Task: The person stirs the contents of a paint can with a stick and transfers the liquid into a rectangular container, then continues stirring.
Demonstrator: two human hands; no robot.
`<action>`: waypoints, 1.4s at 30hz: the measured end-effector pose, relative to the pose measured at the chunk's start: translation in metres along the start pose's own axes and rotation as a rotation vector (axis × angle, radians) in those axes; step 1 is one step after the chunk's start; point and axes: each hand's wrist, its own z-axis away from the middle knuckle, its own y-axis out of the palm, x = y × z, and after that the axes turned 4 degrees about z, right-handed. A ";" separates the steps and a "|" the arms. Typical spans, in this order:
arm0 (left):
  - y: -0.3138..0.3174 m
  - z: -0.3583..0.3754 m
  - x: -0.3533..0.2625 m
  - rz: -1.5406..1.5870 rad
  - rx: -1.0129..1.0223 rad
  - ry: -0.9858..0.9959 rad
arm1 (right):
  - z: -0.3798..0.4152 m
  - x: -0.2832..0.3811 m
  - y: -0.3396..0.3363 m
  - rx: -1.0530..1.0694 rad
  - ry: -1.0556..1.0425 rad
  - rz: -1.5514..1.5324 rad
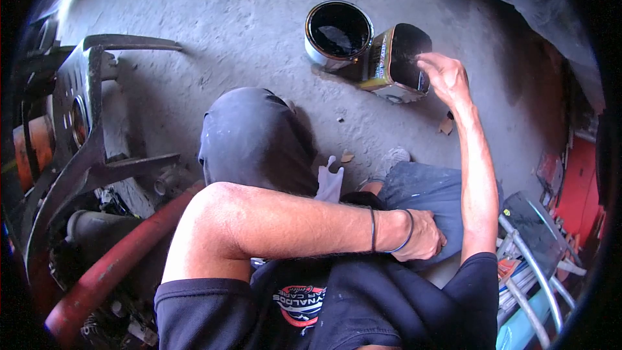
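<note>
Reaching out, my right hand (446,76) touches the tilted can (395,63) with loosely bent fingers on its rim, clasping nothing; my left hand (424,236) rests curled on my right knee (421,188). Two cans sit touching on the floor (227,26): the tilted one and an upright can (338,32) of dark liquid. A metal frame (84,123) and red bar (116,259) stand left, one raised knee (253,136) between.

— How many tins on the floor (259,19)?
— Two: one round can (338,32), open, and one square tin (398,61) tilted against it, upper middle of the frame.
— Hands?
— Two: the right hand (446,76) at the square tin, the left hand (424,236) lower right.
— Wristbands?
— Two bands (391,230) on the left wrist.
</note>
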 end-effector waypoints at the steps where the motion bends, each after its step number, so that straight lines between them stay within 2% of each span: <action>1: -0.001 0.001 -0.002 0.008 -0.014 -0.010 | 0.001 -0.001 0.002 -0.009 -0.021 -0.004; 6: -0.002 0.003 -0.001 0.032 -0.047 -0.004 | 0.002 0.006 -0.003 0.076 0.028 -0.051; 14: -0.001 0.001 -0.003 -0.013 0.028 -0.015 | 0.002 0.035 -0.025 0.199 0.141 -0.006; 20: 0.004 -0.001 0.001 0.024 -0.019 -0.020 | 0.005 0.026 -0.012 0.134 0.146 0.084; 23: -0.003 -0.001 0.000 0.016 0.042 -0.010 | 0.007 0.018 -0.003 0.041 0.157 0.108; 28: -0.002 -0.002 0.001 0.023 0.035 -0.013 | 0.006 0.010 0.001 -0.176 0.146 0.105; 32: -0.002 -0.002 -0.001 0.029 0.043 -0.019 | 0.004 0.013 0.001 -0.221 0.219 0.103; 34: 0.000 -0.002 -0.001 0.012 0.032 -0.019 | 0.003 0.013 0.001 -0.202 0.340 0.121; 38: 0.003 -0.002 0.001 0.020 -0.018 -0.012 | -0.001 0.003 0.013 -0.263 0.373 0.064; 42: -0.001 -0.002 0.000 0.027 0.002 -0.003 | -0.002 0.002 0.017 -0.226 0.352 -0.067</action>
